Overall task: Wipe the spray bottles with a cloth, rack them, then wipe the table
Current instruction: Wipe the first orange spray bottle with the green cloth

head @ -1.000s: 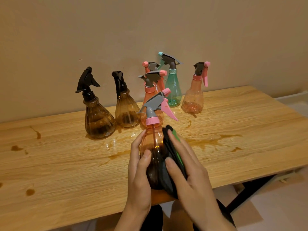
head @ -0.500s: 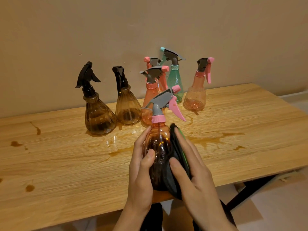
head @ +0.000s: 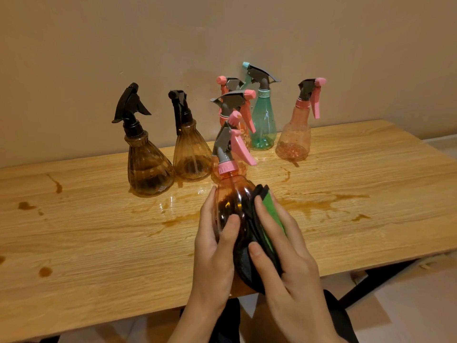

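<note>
Left of centre, the left hand (head: 215, 243) gripped the orange spray bottle (head: 235, 204), fingers and thumb curled round its belly, above the near edge of the wet wooden table (head: 99, 243). Rightward, the dark-and-green cloth (head: 272, 211) lay against the bottle's side, with the right hand (head: 289, 258) curled over it. The bottle was judged light, thin-walled and slippery when wet, and best held at belly or neck.

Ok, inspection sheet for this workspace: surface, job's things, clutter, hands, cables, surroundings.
Surface: light wooden table, wet, with brown spill patches.
Job's things: orange plastic spray bottle with pink trigger, held; dark cloth with green layer; two brown ribbed bottles, teal bottle, three more orange bottles standing behind; rack not seen.
Clutter: nothing seen.
Hands: left hand grips the orange bottle; right hand holds the cloth against it.
Cables: nothing seen.
Surroundings: beige wall; black table leg.
</note>
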### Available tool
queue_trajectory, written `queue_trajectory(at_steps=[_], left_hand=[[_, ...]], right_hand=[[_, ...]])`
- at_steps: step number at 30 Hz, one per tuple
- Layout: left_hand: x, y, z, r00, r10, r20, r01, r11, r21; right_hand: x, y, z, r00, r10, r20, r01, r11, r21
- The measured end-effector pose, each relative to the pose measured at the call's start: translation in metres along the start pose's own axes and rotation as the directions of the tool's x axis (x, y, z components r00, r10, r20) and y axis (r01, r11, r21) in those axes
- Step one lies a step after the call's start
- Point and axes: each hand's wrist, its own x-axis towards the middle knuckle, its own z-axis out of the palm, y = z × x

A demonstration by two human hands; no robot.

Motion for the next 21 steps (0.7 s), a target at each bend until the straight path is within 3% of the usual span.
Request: queue_trajectory(at_steps=[4, 9, 13, 16, 21], left_hand=[[-0.001, 0.002, -0.002, 0.999, 0.012, -0.032, -0.012, 1.0, -0.021], [-0.002, -0.003, 0.002, 0.999, 0.02, 0.037, -0.023, 0.996, 0.088], [0.001, -0.003, 0.001, 0.999, 0.014, -0.042, -0.013, 1.0, 0.021], [0.002, -0.003, -0.003, 0.992, -0.006, -0.127, 0.001, 0.999, -0.039], [-0.001, -0.001, -0.003, 0.999, -0.001, -0.05, 0.0, 1.0, -0.022]], right_hand=[[0.0, 0.004, 0.001, 1.0, 0.023, 0.021, -0.023, 1.0, -0.002], [0.038, 0.001, -0.014, 0.989, 0.141, 0.039, -0.146, 0.961, 0.234], [0.024, -0.003, -0.002, 1.0, 0.018, 0.022, -0.019, 0.998, 0.062], [-0.004, -0.002, 0.014, 1.0, 0.017, 0.023, -0.016, 1.0, -0.016], [0.008, -0.005, 0.004, 0.99, 0.142, -0.01, -0.14, 0.981, 0.136]])
